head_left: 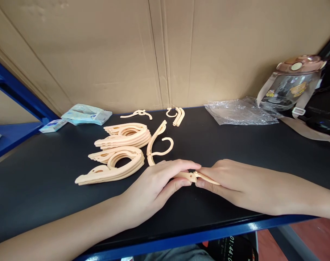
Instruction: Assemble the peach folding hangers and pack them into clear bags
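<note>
Near the table's front edge, my left hand (159,183) pinches a cream plastic hanger arm (187,176) with a small hole near its end. My right hand (238,183) grips a slender cream hanger piece (208,178), whose tip meets that arm between my fingertips. Both palms face down and cover the rest of these parts. Just beyond my left hand lies a hanger (151,143) with its hook turned right. Left of it stand two stacks of folded hangers, a nearer stack (132,165) and a farther stack (143,136).
By the cardboard wall (113,54) lie a small hanger assembly (139,113), loose hanger arms (178,116) and a loose hook (170,113). Tissue packs (86,114) are at back left. A clear plastic bag (241,110) and a strapped water bottle (287,88) occupy the back right.
</note>
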`<state>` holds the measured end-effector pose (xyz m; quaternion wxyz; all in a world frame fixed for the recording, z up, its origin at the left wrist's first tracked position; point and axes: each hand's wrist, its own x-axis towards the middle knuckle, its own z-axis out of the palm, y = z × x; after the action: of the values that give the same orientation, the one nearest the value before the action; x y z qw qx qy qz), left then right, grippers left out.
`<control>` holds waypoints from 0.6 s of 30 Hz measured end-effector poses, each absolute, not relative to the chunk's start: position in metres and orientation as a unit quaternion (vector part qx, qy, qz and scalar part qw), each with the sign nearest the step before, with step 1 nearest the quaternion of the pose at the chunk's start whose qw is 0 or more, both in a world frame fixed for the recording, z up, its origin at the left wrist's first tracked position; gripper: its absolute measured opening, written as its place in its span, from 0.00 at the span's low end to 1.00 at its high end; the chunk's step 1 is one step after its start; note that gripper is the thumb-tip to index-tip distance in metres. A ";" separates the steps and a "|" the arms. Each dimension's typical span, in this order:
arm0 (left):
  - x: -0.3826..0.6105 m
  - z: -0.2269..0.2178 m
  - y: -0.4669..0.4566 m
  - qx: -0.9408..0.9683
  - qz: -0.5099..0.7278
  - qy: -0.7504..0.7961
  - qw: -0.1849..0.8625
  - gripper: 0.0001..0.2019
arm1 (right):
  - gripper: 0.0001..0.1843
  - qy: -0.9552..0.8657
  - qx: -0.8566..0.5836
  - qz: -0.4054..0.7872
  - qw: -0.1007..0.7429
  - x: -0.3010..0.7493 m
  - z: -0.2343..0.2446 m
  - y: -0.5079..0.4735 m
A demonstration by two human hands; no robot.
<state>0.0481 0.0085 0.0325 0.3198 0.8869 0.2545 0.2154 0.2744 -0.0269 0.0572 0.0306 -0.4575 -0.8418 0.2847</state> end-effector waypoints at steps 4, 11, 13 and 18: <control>0.048 0.034 0.009 0.893 0.217 0.229 0.322 0.12 | 0.23 -0.856 -0.445 0.261 0.028 0.270 0.059 -0.028; 0.049 0.035 0.008 0.903 0.193 0.218 0.317 0.10 | 0.19 -0.897 -0.402 0.184 0.011 0.266 0.053 -0.030; 0.049 0.036 0.007 0.905 0.168 0.231 0.315 0.09 | 0.17 -0.911 -0.387 0.139 0.008 0.265 0.048 -0.032; 0.050 0.035 0.007 0.891 0.119 0.244 0.364 0.09 | 0.13 -0.935 -0.350 -0.041 0.034 0.263 0.031 -0.035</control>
<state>0.0501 0.0068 0.0354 0.3644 0.8906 0.2445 0.1190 0.2633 -0.0349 0.0314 0.0342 -0.3499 -0.9353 -0.0412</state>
